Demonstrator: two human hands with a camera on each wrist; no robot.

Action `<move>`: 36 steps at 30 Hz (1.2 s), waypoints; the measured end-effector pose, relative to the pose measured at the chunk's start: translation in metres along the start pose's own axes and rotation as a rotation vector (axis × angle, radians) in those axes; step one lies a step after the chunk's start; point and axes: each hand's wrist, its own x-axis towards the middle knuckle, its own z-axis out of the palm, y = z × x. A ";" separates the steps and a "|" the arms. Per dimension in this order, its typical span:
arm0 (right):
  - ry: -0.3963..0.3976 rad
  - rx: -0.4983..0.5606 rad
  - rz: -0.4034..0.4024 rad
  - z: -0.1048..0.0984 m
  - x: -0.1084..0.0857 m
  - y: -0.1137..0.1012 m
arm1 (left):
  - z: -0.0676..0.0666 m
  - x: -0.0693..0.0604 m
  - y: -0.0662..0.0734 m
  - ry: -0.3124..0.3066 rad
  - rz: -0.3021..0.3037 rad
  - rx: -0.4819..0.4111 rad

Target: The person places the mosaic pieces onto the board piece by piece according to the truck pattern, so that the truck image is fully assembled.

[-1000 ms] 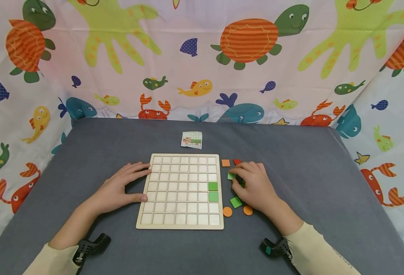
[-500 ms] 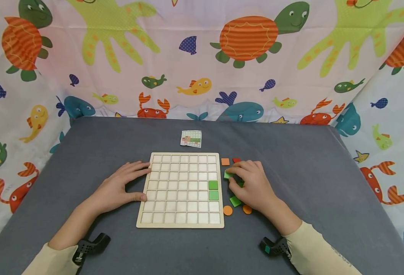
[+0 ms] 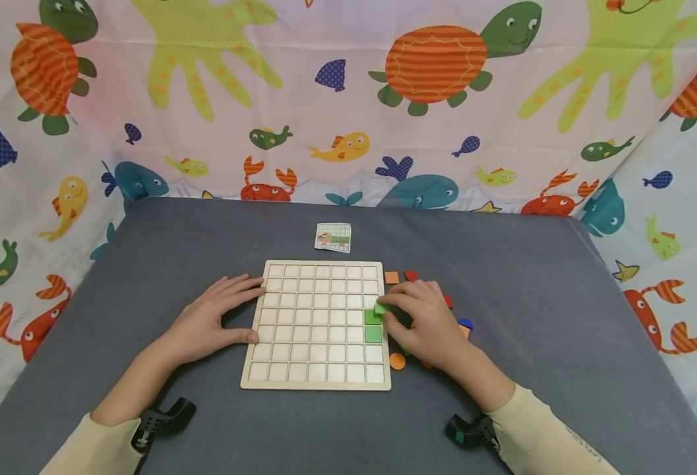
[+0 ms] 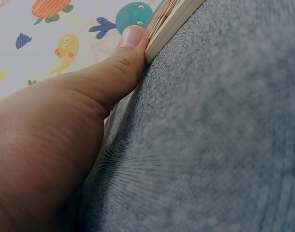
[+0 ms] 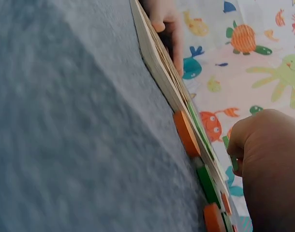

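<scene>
A wooden grid board (image 3: pixel 315 385) lies on the grey cloth, with two green square tiles (image 3: pixel 373 335) seated one above the other in its rightmost column. My right hand (image 3: pixel 428 324) pinches another green square tile (image 3: pixel 380 308) over the board's right edge, just above the upper seated one. In the right wrist view this held tile (image 5: pixel 226 142) shows at the fingertips, lifted off the board. At the left edge, my left hand (image 3: pixel 212 320) rests with thumb and fingers spread, touching the rim. The left wrist view shows its thumb (image 4: pixel 132 37) against the board's side.
Right of the board lie an orange square (image 3: pixel 392 278), red pieces (image 3: pixel 411 276), a blue piece (image 3: pixel 465 324) and an orange disc (image 3: pixel 397 361). More pieces sit partly hidden under the right hand. A small printed grid card (image 3: pixel 333 237) lies behind the board.
My right hand has moved left with the green square tile, from beside the board to over its right edge. The left hand stays at the board's left edge.
</scene>
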 end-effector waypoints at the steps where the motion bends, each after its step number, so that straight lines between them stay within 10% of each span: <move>1: -0.005 0.006 0.003 0.001 0.000 -0.001 | 0.000 0.001 0.000 -0.001 0.002 -0.001; 36: -0.080 0.003 0.000 0.027 0.011 -0.022 | -0.001 0.000 0.001 0.021 0.047 -0.055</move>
